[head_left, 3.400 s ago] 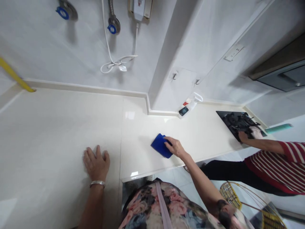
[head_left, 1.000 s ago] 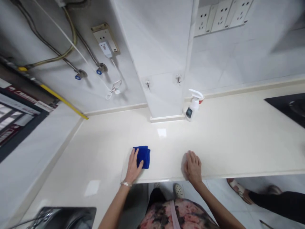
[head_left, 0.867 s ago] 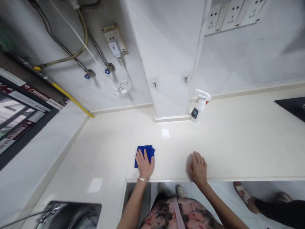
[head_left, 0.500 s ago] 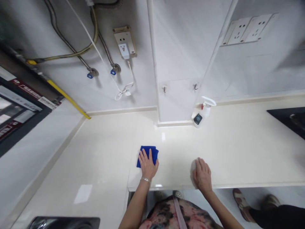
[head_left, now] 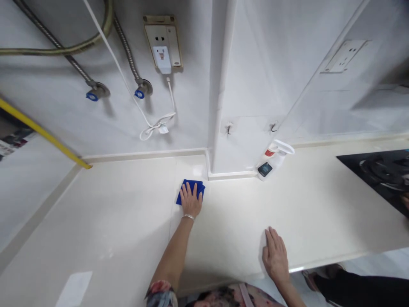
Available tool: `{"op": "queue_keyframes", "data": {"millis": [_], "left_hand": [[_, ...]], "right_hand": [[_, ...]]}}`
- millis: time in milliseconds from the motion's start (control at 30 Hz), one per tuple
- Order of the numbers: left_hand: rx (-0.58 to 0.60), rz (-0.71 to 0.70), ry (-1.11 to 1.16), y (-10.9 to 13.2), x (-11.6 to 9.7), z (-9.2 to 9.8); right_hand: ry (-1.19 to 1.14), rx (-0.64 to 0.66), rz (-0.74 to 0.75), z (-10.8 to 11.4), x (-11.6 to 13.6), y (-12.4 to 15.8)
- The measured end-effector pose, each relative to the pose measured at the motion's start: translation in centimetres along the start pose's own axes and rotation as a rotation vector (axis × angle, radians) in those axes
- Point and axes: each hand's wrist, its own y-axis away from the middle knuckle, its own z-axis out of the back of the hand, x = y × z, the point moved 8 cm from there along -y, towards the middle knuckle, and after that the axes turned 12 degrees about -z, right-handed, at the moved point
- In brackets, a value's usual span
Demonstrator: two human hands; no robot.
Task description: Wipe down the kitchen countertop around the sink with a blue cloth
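My left hand point(head_left: 191, 204) lies flat with spread fingers on a folded blue cloth point(head_left: 199, 186), pressing it against the pale countertop point(head_left: 233, 226). The cloth is near the back of the counter, by the corner of the wall pillar. Its middle is hidden under my palm. My right hand point(head_left: 275, 256) rests on the counter near the front edge, fingers stretched out and holding nothing. Behind it, against the pillar's foot, stands a white spray bottle point(head_left: 271, 161) with a dark label.
A black gas stove point(head_left: 380, 175) is set in the counter at right, with part of another person's hand at the frame edge. That person's dark-clothed leg point(head_left: 358, 285) shows below. A yellow pipe point(head_left: 41, 132), blue-handled valves point(head_left: 139, 91) and a plugged-in white cord point(head_left: 171, 96) are along the wall.
My left hand has slid the cloth away from me, toward the wall. My right hand stays near the front edge, its fingers straighter. The view has moved closer to the wall.
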Motion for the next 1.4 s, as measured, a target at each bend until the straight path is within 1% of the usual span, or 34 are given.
{"op": "queue_keyframes", "data": {"millis": [200,267,367,500,633,700,833,900,967,1067,1133,1233,1333,1400], "left_hand": [[0.024,0.028,0.038,-9.0,1.5,-1.6],[0.019,0.039,0.047,-11.9,1.5,-2.3],[-0.021,0.052,0.062,-15.8,1.1,-3.3],[-0.103,0.138,0.063,-19.6,0.7,-4.2],[-0.250,0.264,0.093,-21.6,1.0,-4.2],[-0.283,0.288,0.115,-22.1,1.0,-4.2],[-0.257,0.267,0.124,-22.3,1.1,-4.4],[-0.206,0.224,0.101,-22.0,1.1,-4.4],[-0.115,0.149,0.062,-21.4,1.0,-4.6],[0.035,0.042,-0.014,-19.9,1.0,-4.6],[0.116,0.012,-0.059,-18.4,1.1,-4.4],[0.224,-0.009,-0.100,-15.6,0.9,-4.0],[0.289,-0.043,-0.115,-13.3,0.6,-3.4],[0.316,-0.081,-0.112,-12.7,0.7,-2.7]], "right_hand": [[-0.017,0.040,-0.059,0.6,-0.3,-0.2],[-0.018,0.049,-0.076,0.7,-0.6,-0.1],[-0.013,0.060,-0.080,0.9,-1.1,0.2],[0.016,0.143,-0.095,0.9,-1.7,0.7],[0.001,0.146,-0.103,1.3,-1.8,0.9],[0.000,0.143,-0.114,1.3,-2.0,1.0],[0.004,0.147,-0.093,0.8,-2.4,1.2],[0.005,0.135,-0.067,0.5,-2.5,1.1],[0.006,0.111,-0.049,0.3,-2.3,0.8],[-0.012,0.060,-0.068,0.4,-1.6,0.1],[-0.044,0.031,-0.096,0.7,-1.1,-0.3],[-0.086,-0.001,-0.092,1.0,-0.3,-0.7],[-0.104,-0.028,-0.082,1.0,-0.1,-0.7],[-0.113,-0.038,-0.086,0.7,-0.2,-0.6]]}}
